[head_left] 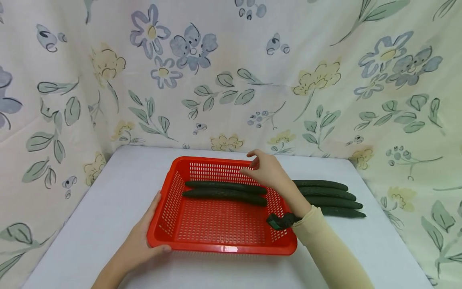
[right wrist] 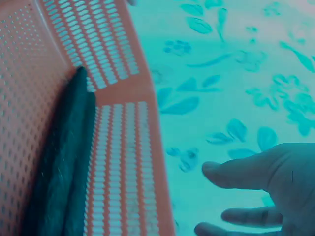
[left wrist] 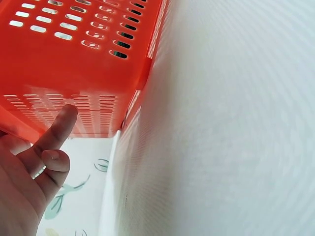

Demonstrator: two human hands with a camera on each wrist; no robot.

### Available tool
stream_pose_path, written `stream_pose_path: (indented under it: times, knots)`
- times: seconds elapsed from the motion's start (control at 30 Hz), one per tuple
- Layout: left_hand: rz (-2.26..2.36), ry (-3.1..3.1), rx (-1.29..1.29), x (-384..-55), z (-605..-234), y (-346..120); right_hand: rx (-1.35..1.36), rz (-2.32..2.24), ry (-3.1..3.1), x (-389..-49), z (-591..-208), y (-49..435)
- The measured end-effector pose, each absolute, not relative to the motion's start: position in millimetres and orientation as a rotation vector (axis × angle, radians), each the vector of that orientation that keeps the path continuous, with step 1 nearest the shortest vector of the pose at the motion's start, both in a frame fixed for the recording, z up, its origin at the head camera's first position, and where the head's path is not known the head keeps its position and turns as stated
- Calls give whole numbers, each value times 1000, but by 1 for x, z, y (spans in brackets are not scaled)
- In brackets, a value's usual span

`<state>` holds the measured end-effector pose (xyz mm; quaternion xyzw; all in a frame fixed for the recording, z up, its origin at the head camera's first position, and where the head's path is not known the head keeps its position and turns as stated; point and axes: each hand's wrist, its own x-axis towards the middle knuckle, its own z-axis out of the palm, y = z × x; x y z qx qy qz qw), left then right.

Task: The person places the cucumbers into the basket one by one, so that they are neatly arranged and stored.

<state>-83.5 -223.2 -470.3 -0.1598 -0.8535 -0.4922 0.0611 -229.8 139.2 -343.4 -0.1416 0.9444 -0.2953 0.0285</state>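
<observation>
Head view: the red perforated basket (head_left: 202, 247) sits at frame centre on the white bench (head_left: 108, 192); two cucumbers (head_left: 223, 194) lie lengthwise inside near its far wall, and four cucumbers (head_left: 332, 192) lie outside it at frame right, partly hidden by the forearm. For sound handling, each cucumber is best gripped about its middle, kept level above the rim and set parallel to its neighbours, with the basket steadied meanwhile. The left hand (head_left: 138, 243) spans the basket's lower-left corner, thumb and fingers spread apart against it. The right hand (head_left: 266, 170), over the upper-right rim, holds nothing; thumb and bent fingers stand apart.
</observation>
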Motion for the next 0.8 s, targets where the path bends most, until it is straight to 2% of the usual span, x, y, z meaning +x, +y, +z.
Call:
stream_pose_path:
  times: [0.4, 0.8]
  knots:
    - [-1498, -2593, -463, -82, -469, -222, -363, -1122, 3047, -212, -345, 232]
    - [-1546, -2589, -446, -83, -469, -221, -214, -1204, 3135, -182, -385, 303]
